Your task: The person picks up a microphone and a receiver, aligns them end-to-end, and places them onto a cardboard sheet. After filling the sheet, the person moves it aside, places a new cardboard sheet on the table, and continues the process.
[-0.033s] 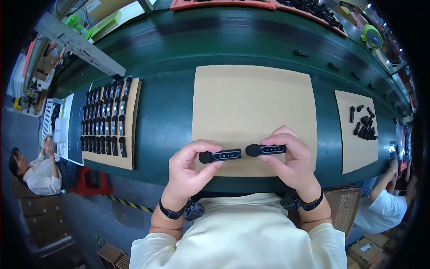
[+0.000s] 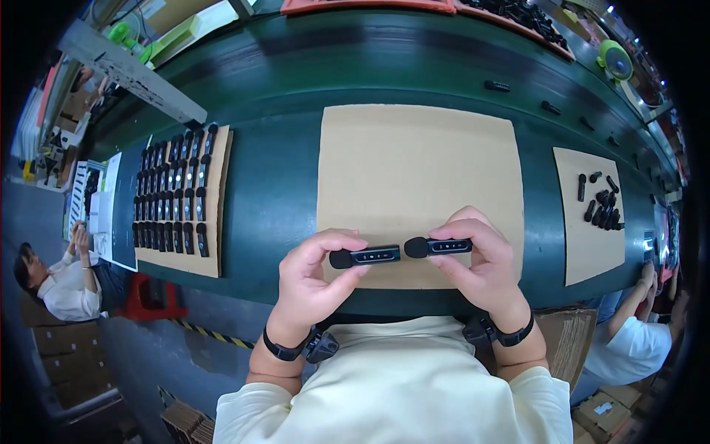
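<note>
In front of my body I hold two small black clip-on wireless microphones, one in each hand, over the near edge of a bare cardboard sheet [image 2: 418, 170]. My left hand [image 2: 310, 277] pinches the left microphone [image 2: 376, 254] between thumb and forefinger, its round foam tip lying toward the palm. Between the thumb and forefinger of my right hand [image 2: 484, 263] is the right microphone [image 2: 451, 246], its foam tip pointing left. Both lie roughly level, faces with small marks up, their facing ends a narrow gap apart.
Rows of similar microphones lie on cardboard [image 2: 211, 222] at left; a loose heap [image 2: 606, 211] lies on cardboard at right. More are scattered along the green bench [image 2: 274, 177]. A metal post [image 2: 137, 78] stands far left. People sit at both sides [image 2: 70, 285] [image 2: 636, 337].
</note>
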The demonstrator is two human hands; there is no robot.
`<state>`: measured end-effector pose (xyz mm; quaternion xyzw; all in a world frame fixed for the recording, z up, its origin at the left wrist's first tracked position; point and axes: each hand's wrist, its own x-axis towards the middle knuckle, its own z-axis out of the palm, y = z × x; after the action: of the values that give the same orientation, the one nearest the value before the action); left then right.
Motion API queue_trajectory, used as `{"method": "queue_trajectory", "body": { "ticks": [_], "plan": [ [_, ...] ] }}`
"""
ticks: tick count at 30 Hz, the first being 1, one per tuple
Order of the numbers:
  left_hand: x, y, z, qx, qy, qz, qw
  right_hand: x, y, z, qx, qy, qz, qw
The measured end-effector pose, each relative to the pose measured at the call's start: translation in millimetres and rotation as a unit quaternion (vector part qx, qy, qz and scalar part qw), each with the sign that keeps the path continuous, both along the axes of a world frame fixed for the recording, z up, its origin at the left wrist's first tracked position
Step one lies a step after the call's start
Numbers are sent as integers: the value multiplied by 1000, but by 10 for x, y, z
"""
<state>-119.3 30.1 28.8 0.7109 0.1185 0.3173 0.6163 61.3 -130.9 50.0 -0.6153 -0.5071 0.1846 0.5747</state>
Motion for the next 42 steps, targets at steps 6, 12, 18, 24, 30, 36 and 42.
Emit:
{"method": "queue_trajectory", "body": {
  "ticks": [6,12,18,24,30,36,42],
  "plan": [
    [-17,-70,17,33,-5,-9,999,-28,-64,-14,15,-23,9,1000],
    [3,-101,46,48,-4,-14,999,-3,-91,-45,31,-44,6,999],
    [35,-76,23,70,-9,-24,997,23,-97,-60,33,-40,7,999],
    [86,-98,51,84,-16,-8,996,45,-104,-37,36,-39,5,999],
    [164,-72,86,144,11,2,990,33,-126,-70,51,-2,-4,999],
    [204,-45,86,188,27,-31,981,38,-179,-71,113,94,-18,989],
    [242,-78,50,128,-2,-36,991,67,-139,44,44,-100,14,994]
  ]
}}
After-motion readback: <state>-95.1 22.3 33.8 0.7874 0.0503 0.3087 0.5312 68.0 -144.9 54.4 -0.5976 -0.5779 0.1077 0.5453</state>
